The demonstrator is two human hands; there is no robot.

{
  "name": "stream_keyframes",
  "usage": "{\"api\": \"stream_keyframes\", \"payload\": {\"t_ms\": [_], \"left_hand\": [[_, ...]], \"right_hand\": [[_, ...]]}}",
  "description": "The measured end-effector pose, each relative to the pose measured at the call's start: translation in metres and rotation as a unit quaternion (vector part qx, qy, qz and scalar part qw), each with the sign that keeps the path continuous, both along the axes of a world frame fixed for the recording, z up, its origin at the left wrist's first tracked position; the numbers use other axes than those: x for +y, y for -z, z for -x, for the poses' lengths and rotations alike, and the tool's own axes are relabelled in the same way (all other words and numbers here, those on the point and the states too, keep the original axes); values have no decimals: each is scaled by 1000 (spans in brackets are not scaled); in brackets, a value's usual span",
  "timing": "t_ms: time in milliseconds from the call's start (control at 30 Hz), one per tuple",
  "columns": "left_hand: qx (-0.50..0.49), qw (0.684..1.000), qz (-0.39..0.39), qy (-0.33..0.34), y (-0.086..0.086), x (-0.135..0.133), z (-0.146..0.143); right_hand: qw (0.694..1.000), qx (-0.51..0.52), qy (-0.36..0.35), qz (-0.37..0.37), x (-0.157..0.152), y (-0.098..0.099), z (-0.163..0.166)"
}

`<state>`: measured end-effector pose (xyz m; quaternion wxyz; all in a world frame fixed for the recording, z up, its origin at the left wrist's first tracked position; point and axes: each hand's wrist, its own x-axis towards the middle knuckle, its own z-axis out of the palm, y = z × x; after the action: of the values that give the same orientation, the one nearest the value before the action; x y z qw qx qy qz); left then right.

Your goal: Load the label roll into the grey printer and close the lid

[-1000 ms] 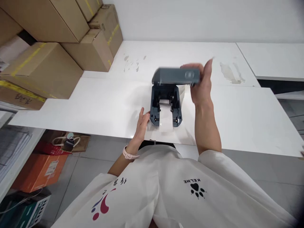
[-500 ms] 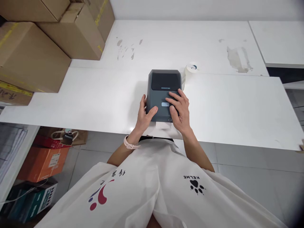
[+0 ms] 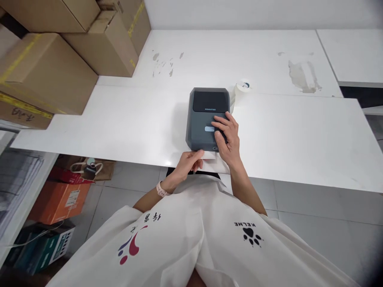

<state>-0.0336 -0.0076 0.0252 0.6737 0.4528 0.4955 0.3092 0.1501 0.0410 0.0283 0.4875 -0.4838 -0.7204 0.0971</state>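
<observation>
A dark grey label printer [image 3: 206,115] stands closed near the front edge of the white table [image 3: 299,135]. My right hand [image 3: 227,137] lies flat on its lid, fingers spread beside the light button. My left hand [image 3: 188,163] is at the printer's front, fingers pinched on the white paper strip [image 3: 209,154] that sticks out of the slot. A small white label roll [image 3: 242,88] lies just behind the printer's right corner.
Cardboard boxes [image 3: 60,59] are stacked at the table's left and back left. Under the table on the left are an orange box [image 3: 56,201], a brown bag [image 3: 89,169] and a teal box [image 3: 42,247]. A second white table [image 3: 353,56] stands at the right.
The printer lid, held up by my right hand a second ago, is now closed. My left hand has moved from the printer's left side to its front and pinched the paper strip.
</observation>
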Motion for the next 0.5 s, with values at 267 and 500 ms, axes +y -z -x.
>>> {"api": "stream_keyframes", "payload": {"t_ms": [267,500], "left_hand": [[-22,1000,8,11,-5,8,-1],[3,999,-33,7,-1,3,5]], "right_hand": [[996,-75,33,-19,-1,-1,1],[991,-130,20,19,-10,-7,-5]]}}
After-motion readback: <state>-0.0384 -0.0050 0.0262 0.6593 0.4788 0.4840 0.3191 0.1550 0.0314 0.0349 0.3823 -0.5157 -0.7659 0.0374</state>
